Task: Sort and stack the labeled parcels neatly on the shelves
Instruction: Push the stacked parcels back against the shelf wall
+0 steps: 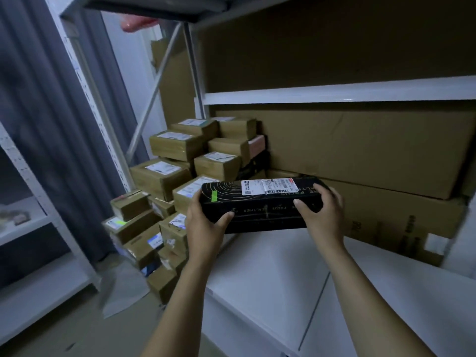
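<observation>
A long black parcel [260,204] with a white shipping label and a green tape strip is held just above the white shelf [270,274]. My left hand [206,222] grips its left end, thumb on the front face. My right hand [322,210] grips its right end, fingers over the top. Behind and left of it, several brown labeled parcels [175,171] sit piled in an uneven stack that runs from the shelf's left end down toward the floor.
Large flat cardboard boxes [360,150] lie stacked at the back right of the shelf. A higher shelf beam [334,92] crosses above them. A white rack upright [85,104] and grey curtain [33,112] stand at left, with another white rack [31,228] beside them.
</observation>
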